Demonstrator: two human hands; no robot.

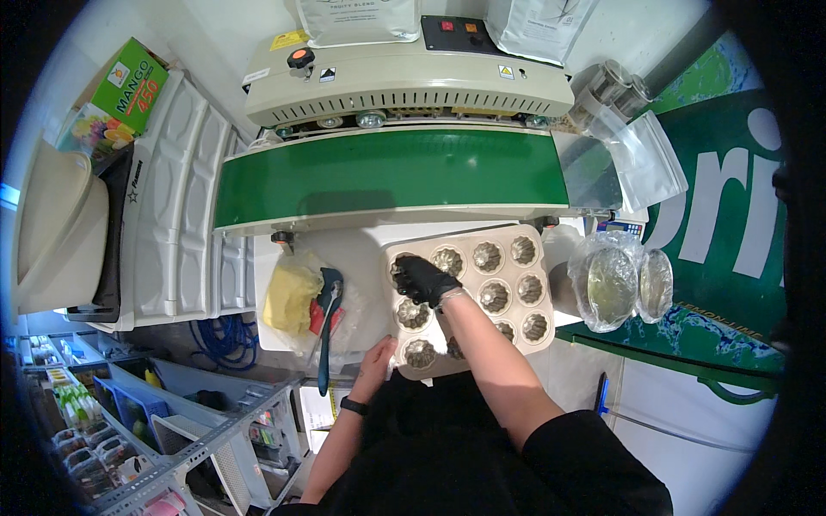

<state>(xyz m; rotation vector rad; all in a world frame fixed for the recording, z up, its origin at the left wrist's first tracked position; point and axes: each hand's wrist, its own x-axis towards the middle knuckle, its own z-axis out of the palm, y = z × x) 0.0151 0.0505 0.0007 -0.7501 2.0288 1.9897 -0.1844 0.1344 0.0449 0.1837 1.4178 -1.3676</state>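
A beige muffin pan (pixel 469 258) lies on the white table, its cups holding several fluted metal tart moulds (pixel 495 297). My right hand (pixel 422 279), in a black glove, reaches into the mould at the pan's far left. Its fingers are bunched downward, and whatever they hold is hidden. Bare and with a dark band on the wrist, my left hand (pixel 376 359) grips the pan's near left edge. To the left of the pan sits a yellow block that looks like butter (pixel 291 297) in clear wrap. A teal-handled spatula (pixel 325 344) rests beside it, over a red patch of packaging.
Behind the pan stands a sealing machine with a green belt (pixel 387 172), white pouches (pixel 361 21) on top. Plastic-wrapped round containers (pixel 611 279) stand right of the pan. White stacked bins (pixel 172 198) line the left, above a grey shelf unit (pixel 198 439).
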